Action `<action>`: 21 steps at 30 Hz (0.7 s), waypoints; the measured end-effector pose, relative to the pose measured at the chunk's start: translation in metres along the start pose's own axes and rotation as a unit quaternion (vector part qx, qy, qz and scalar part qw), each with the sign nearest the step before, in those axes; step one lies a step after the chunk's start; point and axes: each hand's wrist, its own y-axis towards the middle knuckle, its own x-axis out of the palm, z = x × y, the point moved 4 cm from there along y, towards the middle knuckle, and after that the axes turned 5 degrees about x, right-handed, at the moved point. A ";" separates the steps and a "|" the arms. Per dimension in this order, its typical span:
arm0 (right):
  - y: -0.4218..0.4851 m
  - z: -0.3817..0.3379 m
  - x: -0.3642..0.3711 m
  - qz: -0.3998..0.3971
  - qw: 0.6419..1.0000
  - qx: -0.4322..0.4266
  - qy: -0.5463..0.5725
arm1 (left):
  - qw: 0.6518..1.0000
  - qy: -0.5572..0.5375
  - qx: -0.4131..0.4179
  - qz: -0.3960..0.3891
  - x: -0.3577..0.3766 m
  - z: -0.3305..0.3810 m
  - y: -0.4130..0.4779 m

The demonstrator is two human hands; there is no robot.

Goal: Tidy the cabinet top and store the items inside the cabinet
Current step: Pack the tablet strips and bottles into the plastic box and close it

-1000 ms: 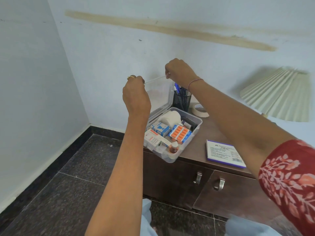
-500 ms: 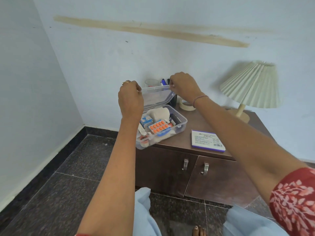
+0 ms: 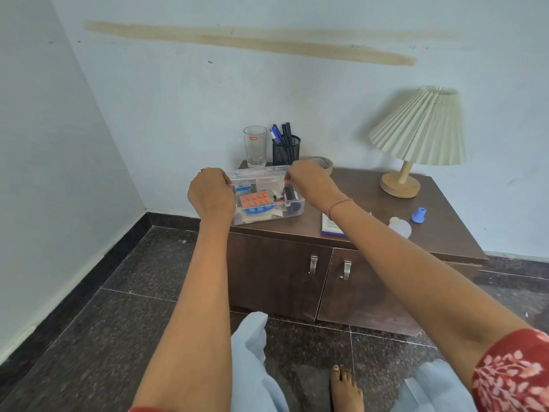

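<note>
Left hand (image 3: 211, 195): fingers curled, gripping the left end of the clear lid (image 3: 258, 173). Right hand (image 3: 309, 182): fingers pinched on the lid's right end. The lid sat low over the clear plastic box (image 3: 269, 217); whether it was fully seated could not be told.

The box stood on the left front part of the counter (image 3: 371, 185), which was the top of a brown cabinet (image 3: 276, 281) with both doors closed. Through the box wall an orange blister pack (image 3: 255, 199) was visible; the other contents were not identifiable.

Just behind the box: a drinking glass (image 3: 255, 145), upright, and beside it a black mesh pen holder (image 3: 286, 150) with pens in it. A tape roll (image 3: 323, 162) lay behind the right hand. A purple-edged medicine carton (image 3: 330, 226) lay near the front edge, partly hidden by the right forearm. Further right were a translucent cap (image 3: 400, 228) and a small blue cap (image 3: 418, 215), near each other but apart. A pleated lamp (image 3: 419, 132) stood at the rear right.
</note>
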 end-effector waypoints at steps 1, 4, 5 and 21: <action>-0.003 0.001 0.005 0.006 1.000 -0.007 -0.002 | 1.000 0.011 0.002 -0.007 0.001 -0.001 -0.002; -0.011 0.000 0.020 0.016 1.000 -0.020 -0.016 | 0.999 0.037 0.007 -0.028 0.006 -0.006 -0.008; -0.013 -0.001 0.025 0.016 0.999 -0.021 -0.019 | 0.998 0.044 0.009 -0.038 0.008 -0.008 -0.010; -0.026 0.000 0.050 0.003 0.999 -0.042 -0.019 | 0.977 0.121 0.060 -0.164 0.024 -0.011 -0.018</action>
